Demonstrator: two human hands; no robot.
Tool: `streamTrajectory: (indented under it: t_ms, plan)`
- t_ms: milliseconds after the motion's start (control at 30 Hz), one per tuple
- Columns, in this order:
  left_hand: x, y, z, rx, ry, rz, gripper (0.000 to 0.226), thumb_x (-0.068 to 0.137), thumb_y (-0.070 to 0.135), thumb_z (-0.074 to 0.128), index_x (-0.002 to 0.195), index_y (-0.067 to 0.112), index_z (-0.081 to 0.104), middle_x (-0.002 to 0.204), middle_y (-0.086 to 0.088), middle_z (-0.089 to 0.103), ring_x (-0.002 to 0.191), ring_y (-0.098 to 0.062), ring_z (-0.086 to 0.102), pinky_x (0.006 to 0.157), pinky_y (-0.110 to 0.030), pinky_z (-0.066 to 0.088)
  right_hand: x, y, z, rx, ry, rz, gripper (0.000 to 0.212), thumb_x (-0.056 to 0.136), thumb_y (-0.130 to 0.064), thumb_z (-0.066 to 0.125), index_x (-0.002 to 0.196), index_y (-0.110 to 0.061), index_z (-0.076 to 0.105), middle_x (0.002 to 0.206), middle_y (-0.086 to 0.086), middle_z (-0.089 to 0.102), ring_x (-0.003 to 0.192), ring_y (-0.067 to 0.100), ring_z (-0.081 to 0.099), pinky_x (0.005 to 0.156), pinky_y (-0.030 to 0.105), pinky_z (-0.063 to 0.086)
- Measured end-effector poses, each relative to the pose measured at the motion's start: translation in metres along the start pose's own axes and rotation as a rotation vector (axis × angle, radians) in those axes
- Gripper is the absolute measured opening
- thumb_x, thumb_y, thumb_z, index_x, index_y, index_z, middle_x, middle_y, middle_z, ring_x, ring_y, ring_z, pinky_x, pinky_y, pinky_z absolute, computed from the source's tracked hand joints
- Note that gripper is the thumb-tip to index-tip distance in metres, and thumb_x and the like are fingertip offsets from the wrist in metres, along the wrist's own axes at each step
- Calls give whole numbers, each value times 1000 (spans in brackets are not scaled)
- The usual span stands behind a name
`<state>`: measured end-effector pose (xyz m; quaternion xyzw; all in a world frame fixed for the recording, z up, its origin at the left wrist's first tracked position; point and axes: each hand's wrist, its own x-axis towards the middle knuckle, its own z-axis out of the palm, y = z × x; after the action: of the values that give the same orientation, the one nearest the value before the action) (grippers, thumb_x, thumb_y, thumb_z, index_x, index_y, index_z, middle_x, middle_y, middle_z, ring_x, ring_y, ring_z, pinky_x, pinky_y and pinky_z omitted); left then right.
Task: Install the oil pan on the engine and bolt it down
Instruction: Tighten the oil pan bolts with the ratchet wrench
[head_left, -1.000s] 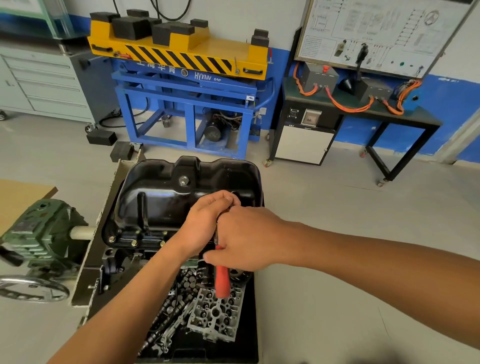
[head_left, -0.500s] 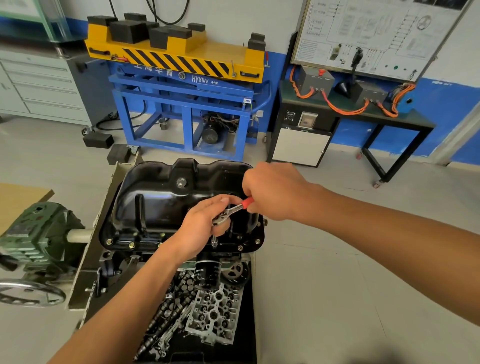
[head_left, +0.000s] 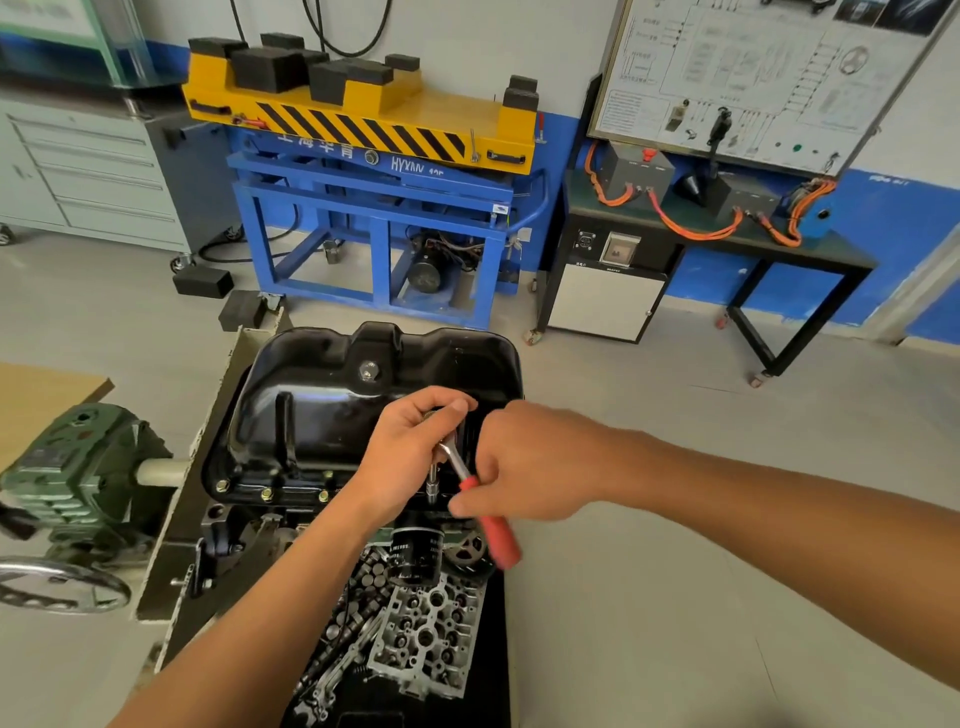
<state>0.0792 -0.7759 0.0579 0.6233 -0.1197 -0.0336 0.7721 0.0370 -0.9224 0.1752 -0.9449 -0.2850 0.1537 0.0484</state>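
Head camera looks down at the black oil pan (head_left: 322, 410). It sits upside down on top of the engine (head_left: 234, 525), with its rim flat on the engine's top edge. Three gold bolts (head_left: 266, 493) are in the pan's rim along the near edge.

My left hand (head_left: 410, 452) is at the near right corner of the pan. Its fingers (head_left: 452, 408) are curled over the round silver top of the ratchet (head_left: 500, 540) and hold it down. A short silver socket bar (head_left: 432, 486) goes straight down from there to the pan's rim. I cannot see the bolt under it.

My right hand (head_left: 535, 462) is just beside my left hand, on the right. It is closed round the ratchet's red handle. The red end sticks out below my hand and points toward me and to the right.

A black oil filter (head_left: 415, 558) pokes out of the engine's near side, just under my hands. Below it a black tray (head_left: 493, 675) holds a silver cylinder head (head_left: 426, 639) and some metal shafts (head_left: 343, 623).

A green gearbox (head_left: 78, 467) with a hand wheel (head_left: 57, 587) is at the left. A blue and yellow lift (head_left: 363, 156) stands far back by the wall.
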Motion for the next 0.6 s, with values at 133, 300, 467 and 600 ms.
streamTrajectory:
  t_ms: [133, 300, 467, 600]
  plan:
    - [1, -3, 3, 1, -55, -14, 16, 88, 28, 62, 86, 22, 76, 66, -1, 60, 60, -12, 49, 57, -21, 43, 4, -21, 21, 167, 26, -35, 56, 93, -46, 61, 45, -21, 47, 42, -5, 40, 42, 11, 37, 49, 31, 36]
    - [5, -1, -2, -37, -45, -74, 23, 90, 28, 53, 83, 20, 74, 67, -12, 49, 58, -14, 43, 53, -23, 36, 9, -22, 16, 216, 19, -48, 55, 91, -45, 65, 46, -19, 46, 45, -4, 40, 43, 12, 36, 51, 30, 34]
    - [6, -1, -2, -36, -110, -104, 25, 93, 29, 50, 83, 19, 71, 68, -14, 41, 56, -16, 38, 53, -29, 28, 10, -8, 5, 179, -231, 9, 53, 91, -48, 64, 54, -12, 58, 50, -1, 51, 49, 15, 45, 53, 26, 40]
    - [6, -1, -6, -54, -173, -114, 27, 95, 27, 47, 87, 17, 70, 58, -8, 35, 50, -11, 37, 48, -22, 25, 11, 5, -6, 68, -330, 68, 48, 88, -52, 66, 75, -7, 75, 63, -2, 66, 53, 8, 52, 47, 12, 39]
